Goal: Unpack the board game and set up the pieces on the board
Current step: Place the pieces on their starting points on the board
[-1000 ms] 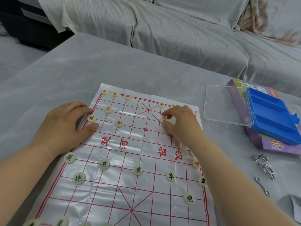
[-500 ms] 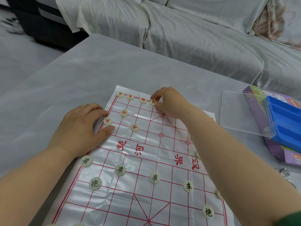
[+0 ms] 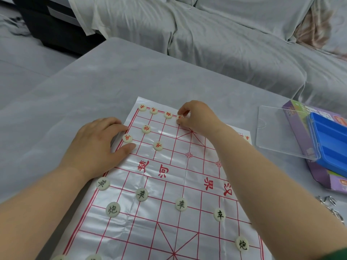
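A glossy white board sheet (image 3: 169, 218) with red grid lines lies on the grey table. Round cream pieces with red characters (image 3: 146, 129) stand along its far rows. Cream pieces with black characters (image 3: 180, 204) stand on the near rows. My right hand (image 3: 195, 116) reaches over the board and pinches a red-marked piece (image 3: 179, 117) on the far back row, next to three other back-row pieces. My left hand (image 3: 97, 141) lies flat on the board's left edge, fingers straight, beside a red-marked piece (image 3: 127, 138).
A clear plastic lid (image 3: 281, 132) lies to the right of the board, against a blue tray (image 3: 330, 145) on a purple game box (image 3: 300, 128). Metal ring puzzles (image 3: 332, 207) lie at the right edge. A covered sofa (image 3: 225, 44) stands behind the table.
My right hand carried a red piece from the right middle of the far half to the back row. The camera view shifted, so the board sits further right. My left hand stayed put.
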A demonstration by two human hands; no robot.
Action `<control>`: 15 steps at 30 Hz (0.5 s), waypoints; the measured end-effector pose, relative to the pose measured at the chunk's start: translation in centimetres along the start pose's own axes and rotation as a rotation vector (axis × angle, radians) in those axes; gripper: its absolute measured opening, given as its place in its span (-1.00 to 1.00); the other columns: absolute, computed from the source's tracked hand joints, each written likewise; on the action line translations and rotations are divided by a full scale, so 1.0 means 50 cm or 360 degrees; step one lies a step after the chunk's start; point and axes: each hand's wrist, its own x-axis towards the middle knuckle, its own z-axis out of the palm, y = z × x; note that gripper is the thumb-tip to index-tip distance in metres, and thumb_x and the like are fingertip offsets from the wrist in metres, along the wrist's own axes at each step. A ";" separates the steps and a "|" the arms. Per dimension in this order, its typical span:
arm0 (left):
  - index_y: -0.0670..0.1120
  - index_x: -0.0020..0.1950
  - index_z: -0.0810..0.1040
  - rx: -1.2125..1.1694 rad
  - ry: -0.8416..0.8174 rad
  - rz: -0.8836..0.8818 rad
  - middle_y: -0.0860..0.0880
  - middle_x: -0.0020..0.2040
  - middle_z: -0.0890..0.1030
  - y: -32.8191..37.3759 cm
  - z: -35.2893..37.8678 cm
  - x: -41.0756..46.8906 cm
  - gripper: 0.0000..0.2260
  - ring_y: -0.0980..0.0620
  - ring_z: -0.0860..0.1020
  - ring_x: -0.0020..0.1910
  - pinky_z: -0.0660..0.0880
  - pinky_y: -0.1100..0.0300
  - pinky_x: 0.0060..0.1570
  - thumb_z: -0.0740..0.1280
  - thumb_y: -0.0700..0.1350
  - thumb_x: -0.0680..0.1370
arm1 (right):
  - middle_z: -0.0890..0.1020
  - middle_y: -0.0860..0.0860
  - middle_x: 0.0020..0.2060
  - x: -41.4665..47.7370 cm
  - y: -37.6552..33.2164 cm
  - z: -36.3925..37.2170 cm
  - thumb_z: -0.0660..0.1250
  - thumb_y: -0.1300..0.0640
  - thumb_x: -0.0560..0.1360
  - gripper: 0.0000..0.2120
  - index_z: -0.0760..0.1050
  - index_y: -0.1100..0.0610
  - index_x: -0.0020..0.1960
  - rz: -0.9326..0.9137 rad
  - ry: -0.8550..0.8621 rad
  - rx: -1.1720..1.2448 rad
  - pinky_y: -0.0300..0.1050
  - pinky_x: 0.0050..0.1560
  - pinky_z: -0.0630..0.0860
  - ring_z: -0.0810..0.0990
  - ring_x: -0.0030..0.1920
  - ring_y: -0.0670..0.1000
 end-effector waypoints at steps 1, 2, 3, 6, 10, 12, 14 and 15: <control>-0.11 0.13 0.56 0.0004 0.0001 0.0001 -0.05 0.11 0.55 0.000 0.000 0.000 -0.32 -0.13 0.50 0.08 0.36 -0.01 0.09 0.01 0.33 0.32 | 0.54 0.08 0.12 -0.002 0.000 -0.001 0.33 0.12 0.47 -0.72 0.50 0.16 0.16 -0.0004 0.0001 0.0006 -0.20 0.10 0.35 0.46 0.15 0.06; -0.10 0.13 0.56 0.0007 0.0003 0.0003 -0.05 0.11 0.55 0.000 0.001 0.000 -0.32 -0.13 0.50 0.08 0.36 0.00 0.09 0.01 0.33 0.32 | 0.54 0.07 0.11 -0.004 0.000 -0.003 0.33 0.12 0.47 -0.70 0.49 0.15 0.18 -0.0005 0.0006 0.0018 -0.22 0.07 0.34 0.45 0.14 0.05; -0.10 0.14 0.56 0.0008 0.0005 0.0004 -0.05 0.11 0.55 0.000 0.001 0.000 -0.32 -0.12 0.49 0.08 0.36 0.00 0.09 0.01 0.33 0.32 | 0.55 0.06 0.11 -0.007 0.001 -0.007 0.32 0.11 0.47 -0.69 0.48 0.15 0.20 -0.0007 0.0013 0.0034 -0.24 0.03 0.32 0.45 0.11 0.03; -0.10 0.15 0.55 0.0007 -0.0004 -0.0003 -0.05 0.12 0.54 0.000 0.000 0.001 -0.31 -0.12 0.49 0.09 0.36 -0.02 0.10 0.00 0.34 0.32 | 0.55 0.02 0.09 -0.033 0.016 -0.027 0.30 0.12 0.49 -0.71 0.47 0.13 0.20 -0.0026 0.0052 0.0038 -0.34 -0.11 0.23 0.37 -0.06 -0.08; -0.13 0.13 0.56 0.0004 0.0016 0.0005 -0.08 0.12 0.55 0.002 0.000 -0.001 -0.30 -0.15 0.50 0.09 0.37 -0.05 0.09 0.00 0.33 0.31 | 0.53 -0.03 0.01 -0.108 0.062 -0.058 0.28 0.17 0.50 -0.78 0.51 0.11 0.14 0.0024 0.0040 -0.0045 -0.33 -0.06 0.26 0.35 -0.06 -0.12; -0.12 0.15 0.55 0.0007 -0.0010 -0.0012 -0.08 0.13 0.54 0.003 -0.002 -0.001 -0.29 -0.15 0.48 0.11 0.36 -0.06 0.11 -0.01 0.34 0.30 | 0.47 -0.09 -0.06 -0.160 0.092 -0.070 0.28 0.15 0.50 -0.79 0.52 0.08 0.13 0.0120 0.0011 -0.0072 -0.30 -0.04 0.27 0.36 -0.06 -0.13; -0.13 0.15 0.55 0.0024 -0.0012 -0.0002 -0.09 0.13 0.54 0.003 -0.003 0.000 -0.28 -0.16 0.49 0.10 0.37 -0.08 0.10 -0.01 0.34 0.31 | 0.44 -0.12 -0.08 -0.212 0.120 -0.077 0.28 0.13 0.50 -0.79 0.51 0.05 0.12 0.0230 -0.0029 -0.0110 -0.29 -0.06 0.28 0.37 -0.09 -0.14; -0.14 0.15 0.55 0.0033 -0.0007 0.0005 -0.10 0.13 0.55 0.003 -0.003 0.000 -0.28 -0.18 0.49 0.10 0.37 -0.09 0.08 -0.01 0.34 0.31 | 0.46 -0.11 -0.05 -0.235 0.131 -0.078 0.29 0.12 0.50 -0.79 0.51 0.04 0.13 0.0283 -0.0056 -0.0120 -0.29 -0.07 0.29 0.37 -0.10 -0.14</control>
